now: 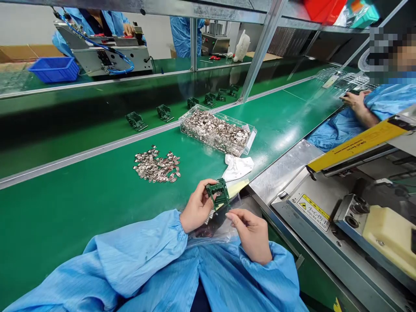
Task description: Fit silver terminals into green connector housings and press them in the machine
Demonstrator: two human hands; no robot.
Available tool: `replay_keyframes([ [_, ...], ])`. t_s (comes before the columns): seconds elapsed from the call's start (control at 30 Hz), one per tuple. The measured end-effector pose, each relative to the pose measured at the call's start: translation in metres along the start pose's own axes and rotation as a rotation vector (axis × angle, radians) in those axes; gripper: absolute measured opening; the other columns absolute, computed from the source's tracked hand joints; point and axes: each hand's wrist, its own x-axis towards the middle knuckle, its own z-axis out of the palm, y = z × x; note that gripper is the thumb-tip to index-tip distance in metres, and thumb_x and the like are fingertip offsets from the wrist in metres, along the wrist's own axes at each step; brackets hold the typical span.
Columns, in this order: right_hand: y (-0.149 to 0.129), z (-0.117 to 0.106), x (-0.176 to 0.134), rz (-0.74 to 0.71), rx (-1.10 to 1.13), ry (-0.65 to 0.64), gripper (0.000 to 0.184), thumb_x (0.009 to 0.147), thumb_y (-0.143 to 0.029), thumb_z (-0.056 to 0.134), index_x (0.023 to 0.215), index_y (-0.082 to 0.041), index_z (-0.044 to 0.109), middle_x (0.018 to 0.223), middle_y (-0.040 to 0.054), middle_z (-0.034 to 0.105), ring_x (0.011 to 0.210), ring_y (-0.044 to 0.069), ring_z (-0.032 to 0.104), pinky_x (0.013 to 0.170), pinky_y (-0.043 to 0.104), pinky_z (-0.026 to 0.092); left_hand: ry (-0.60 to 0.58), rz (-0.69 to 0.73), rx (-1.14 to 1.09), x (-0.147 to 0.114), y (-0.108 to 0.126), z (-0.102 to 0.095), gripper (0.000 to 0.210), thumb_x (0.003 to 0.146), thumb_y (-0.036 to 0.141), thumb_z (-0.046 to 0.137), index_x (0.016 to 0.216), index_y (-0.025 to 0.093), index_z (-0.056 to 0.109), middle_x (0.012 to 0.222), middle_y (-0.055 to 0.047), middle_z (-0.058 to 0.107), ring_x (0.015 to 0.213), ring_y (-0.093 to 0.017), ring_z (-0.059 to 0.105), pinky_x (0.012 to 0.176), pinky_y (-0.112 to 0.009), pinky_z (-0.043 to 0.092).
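My left hand (194, 211) is closed around the edge of a green plastic frame part (221, 190), held tilted above the table's front edge. My right hand (252, 235) pinches thumb and forefinger together at the part's lower right corner. Whatever is between those fingertips is too small to make out. Beyond my left hand lies a loose pile of small metal pieces (156, 165) on the green table surface. Farther back, a clear plastic box (248, 145) is heaped with similar metal pieces. A crumpled white cloth (237, 167) lies just past the green part.
Several green parts (163, 112) stand in a row along the dark green strip behind the rail (97, 154). To my right is a metal machine (292, 203) with a yellow bar. A co-worker's hands (357, 104) are at the far right. A blue bin (53, 69) sits back left.
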Motion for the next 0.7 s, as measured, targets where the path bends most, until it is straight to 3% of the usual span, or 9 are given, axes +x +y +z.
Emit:
replay_keyframes([
  [0.1, -0.019, 0.003, 0.012, -0.147, 0.03, 0.06, 0.015, 0.089, -0.031, 0.061, 0.092, -0.023, 0.073, 0.081, 0.0038, 0.07, 0.069, 0.019, 0.064, 0.065, 0.032, 0.051, -0.026, 0.004, 0.014, -0.002, 0.001, -0.001, 0.033, 0.094, 0.036, 0.051, 0.122, 0.019, 0.047, 0.099, -0.006, 0.061, 0.083, -0.015, 0.057, 0.074, -0.026, 0.047],
  [0.2, -0.025, 0.015, 0.023, -0.312, -0.012, 0.135, 0.012, 0.088, -0.025, 0.061, 0.09, -0.024, 0.073, 0.086, 0.0057, 0.063, 0.079, 0.021, 0.061, 0.071, 0.035, 0.05, -0.037, 0.012, 0.019, -0.003, 0.002, -0.003, 0.034, 0.094, 0.035, 0.05, 0.124, 0.019, 0.046, 0.1, -0.006, 0.061, 0.086, -0.016, 0.058, 0.077, -0.027, 0.047],
  [0.3, -0.024, 0.027, 0.029, -0.37, -0.058, 0.227, 0.007, 0.085, -0.024, 0.064, 0.085, -0.024, 0.072, 0.086, 0.0057, 0.057, 0.081, 0.022, 0.056, 0.071, 0.036, 0.049, -0.059, 0.023, 0.018, -0.004, 0.003, -0.003, 0.034, 0.094, 0.034, 0.048, 0.125, 0.018, 0.045, 0.099, -0.007, 0.061, 0.086, -0.017, 0.059, 0.078, -0.028, 0.048],
  [0.5, -0.022, 0.037, 0.03, -0.299, -0.058, 0.257, 0.007, 0.084, -0.027, 0.066, 0.079, -0.023, 0.069, 0.09, 0.0058, 0.053, 0.088, 0.022, 0.054, 0.077, 0.037, 0.047, -0.067, 0.0, 0.049, -0.005, 0.004, -0.003, 0.033, 0.093, 0.03, 0.049, 0.124, 0.018, 0.046, 0.091, -0.006, 0.061, 0.079, -0.017, 0.058, 0.073, -0.028, 0.047],
  [0.7, -0.014, 0.041, 0.038, -0.075, 0.237, 0.209, 0.025, 0.076, -0.04, 0.073, 0.07, -0.019, 0.059, 0.099, 0.0075, 0.055, 0.088, 0.021, 0.057, 0.068, 0.03, 0.05, -0.05, -0.01, 0.035, -0.005, 0.001, -0.003, 0.031, 0.092, 0.029, 0.051, 0.121, 0.02, 0.048, 0.095, -0.005, 0.061, 0.08, -0.016, 0.057, 0.073, -0.027, 0.047],
])
